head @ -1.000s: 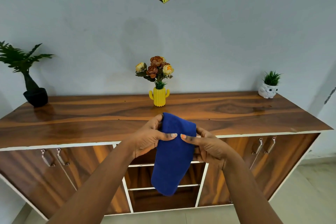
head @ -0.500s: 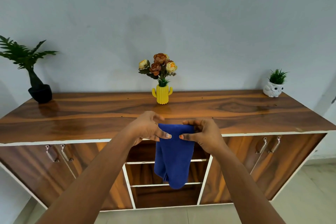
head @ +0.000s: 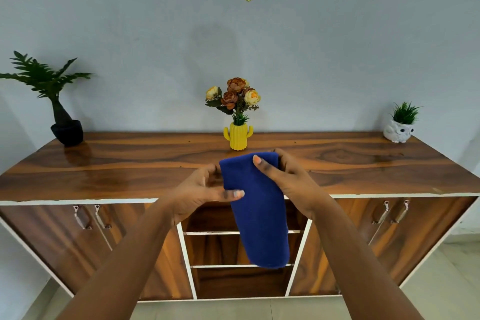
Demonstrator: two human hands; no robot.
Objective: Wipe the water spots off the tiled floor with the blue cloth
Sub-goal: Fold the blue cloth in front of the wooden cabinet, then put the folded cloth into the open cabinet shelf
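Blue cloth (head: pixel 257 210) hangs folded between both hands in front of the wooden tabletop (head: pixel 130 163), its long axis running almost straight down; the right hand (head: pixel 291 182) pinches the top edge, the left hand (head: pixel 200 189) pinches the side just below. The tiled floor (head: pixel 441 280) lies well beneath, no water spots showing here, so the cloth likely must go down

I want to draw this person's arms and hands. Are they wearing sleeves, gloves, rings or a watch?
No sleeves show: both forearms are bare right down to the bottom edge of the picture. The left hand and right hand wear no gloves, and no rings, watch or bracelet can be seen. The fingernails that show look short and plain.
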